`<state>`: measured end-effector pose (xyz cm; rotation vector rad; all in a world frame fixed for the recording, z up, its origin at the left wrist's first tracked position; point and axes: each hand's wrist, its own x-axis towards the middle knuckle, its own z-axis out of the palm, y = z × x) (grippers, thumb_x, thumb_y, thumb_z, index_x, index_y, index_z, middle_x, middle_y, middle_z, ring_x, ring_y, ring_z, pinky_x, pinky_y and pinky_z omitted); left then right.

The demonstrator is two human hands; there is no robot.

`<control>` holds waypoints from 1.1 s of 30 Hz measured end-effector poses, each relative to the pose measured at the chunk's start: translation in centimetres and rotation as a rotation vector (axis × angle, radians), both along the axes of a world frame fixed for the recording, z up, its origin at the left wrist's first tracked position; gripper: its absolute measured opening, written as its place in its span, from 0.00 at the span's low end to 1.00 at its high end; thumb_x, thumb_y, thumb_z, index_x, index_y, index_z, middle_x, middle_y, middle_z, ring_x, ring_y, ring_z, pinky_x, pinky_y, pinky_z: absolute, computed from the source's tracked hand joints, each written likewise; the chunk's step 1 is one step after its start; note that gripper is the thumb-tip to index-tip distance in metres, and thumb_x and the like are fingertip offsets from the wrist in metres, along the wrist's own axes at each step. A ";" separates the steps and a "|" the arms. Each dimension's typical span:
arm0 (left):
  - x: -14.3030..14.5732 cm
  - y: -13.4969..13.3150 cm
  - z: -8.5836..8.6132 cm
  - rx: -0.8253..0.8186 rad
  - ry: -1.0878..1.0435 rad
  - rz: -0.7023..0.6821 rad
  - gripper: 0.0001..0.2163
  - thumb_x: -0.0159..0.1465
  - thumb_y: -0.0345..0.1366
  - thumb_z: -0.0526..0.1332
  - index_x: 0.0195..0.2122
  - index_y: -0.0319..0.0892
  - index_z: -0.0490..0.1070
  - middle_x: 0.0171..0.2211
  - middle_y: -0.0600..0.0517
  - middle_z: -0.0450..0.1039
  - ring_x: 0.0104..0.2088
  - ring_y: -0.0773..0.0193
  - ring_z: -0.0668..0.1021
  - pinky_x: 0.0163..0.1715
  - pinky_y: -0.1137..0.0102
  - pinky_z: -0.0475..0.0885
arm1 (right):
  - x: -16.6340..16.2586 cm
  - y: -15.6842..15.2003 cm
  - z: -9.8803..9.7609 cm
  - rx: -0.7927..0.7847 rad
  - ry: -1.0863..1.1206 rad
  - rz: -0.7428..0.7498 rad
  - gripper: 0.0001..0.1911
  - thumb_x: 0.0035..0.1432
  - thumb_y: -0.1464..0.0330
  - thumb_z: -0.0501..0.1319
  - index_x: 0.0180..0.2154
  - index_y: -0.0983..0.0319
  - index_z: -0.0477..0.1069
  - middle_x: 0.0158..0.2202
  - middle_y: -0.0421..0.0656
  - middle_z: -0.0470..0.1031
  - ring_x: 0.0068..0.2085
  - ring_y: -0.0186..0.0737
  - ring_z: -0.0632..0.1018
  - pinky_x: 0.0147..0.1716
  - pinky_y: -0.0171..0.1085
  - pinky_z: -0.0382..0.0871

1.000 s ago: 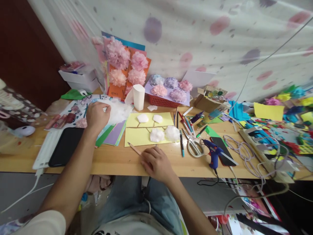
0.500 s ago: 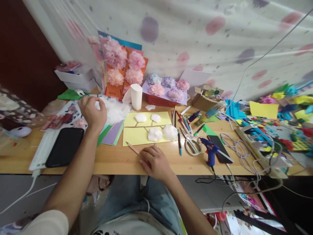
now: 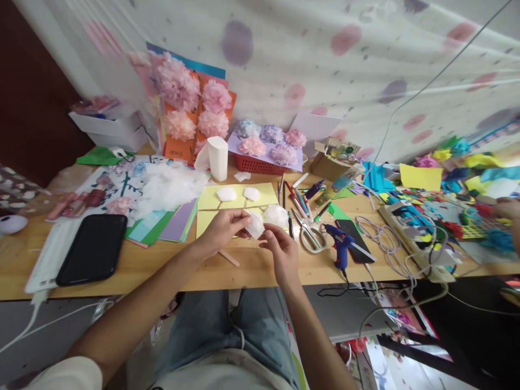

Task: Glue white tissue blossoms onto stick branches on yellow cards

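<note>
Both my hands meet over the lower yellow card [image 3: 203, 221]. My left hand [image 3: 227, 230] is closed, thumb and fingers pinching white cotton [image 3: 255, 224] from its left side. From the right, my right hand [image 3: 281, 249] pinches the lower right edge of the same cotton. The hands hide part of the card, and I cannot tell how far this cotton stands clear of it. Another cotton puff [image 3: 276, 215] lies on the card just to the right. Two white paper ovals [image 3: 226, 193] sit on the upper yellow card [image 3: 209, 196]. A pencil [image 3: 228, 258] lies partly under my left hand.
Loose cotton [image 3: 168, 187] is heaped at left, near a black phone [image 3: 92, 249]. Scissors [image 3: 312, 235], a blue glue gun [image 3: 341, 244] and tangled cables [image 3: 390, 238] lie right. A red basket [image 3: 260, 164] stands behind. Another person's hand [image 3: 507, 208] shows far right.
My left hand has come from the cotton heap to the yellow card. My right hand has risen from the table edge to meet it. Another person's hand has appeared at far right.
</note>
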<state>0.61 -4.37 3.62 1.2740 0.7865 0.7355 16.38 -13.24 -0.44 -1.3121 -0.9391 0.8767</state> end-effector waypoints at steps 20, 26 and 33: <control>-12.5 8.3 0.0 0.630 1.062 0.679 0.14 0.64 0.39 0.58 0.41 0.37 0.80 0.37 0.43 0.82 0.40 0.54 0.79 0.45 0.62 0.70 | -0.4 -0.9 -1.3 -0.083 0.166 0.000 0.13 0.50 0.58 0.72 0.30 0.61 0.77 0.23 0.39 0.75 0.25 0.34 0.73 0.27 0.35 0.67; -12.9 7.8 -0.7 0.697 1.252 0.821 0.26 0.62 0.33 0.60 0.60 0.26 0.68 0.59 0.27 0.64 0.59 0.37 0.68 0.56 0.51 0.66 | -0.3 -0.7 -2.2 -0.073 0.199 -0.020 0.13 0.52 0.59 0.71 0.31 0.61 0.77 0.23 0.37 0.74 0.25 0.34 0.71 0.29 0.35 0.65; -4.4 -0.3 -0.4 0.547 0.479 0.345 0.15 0.67 0.44 0.58 0.46 0.40 0.78 0.43 0.43 0.78 0.41 0.55 0.79 0.41 0.62 0.77 | -1.4 -0.4 -0.8 -0.132 0.410 -0.029 0.16 0.45 0.58 0.75 0.30 0.60 0.75 0.22 0.37 0.73 0.24 0.32 0.71 0.26 0.33 0.63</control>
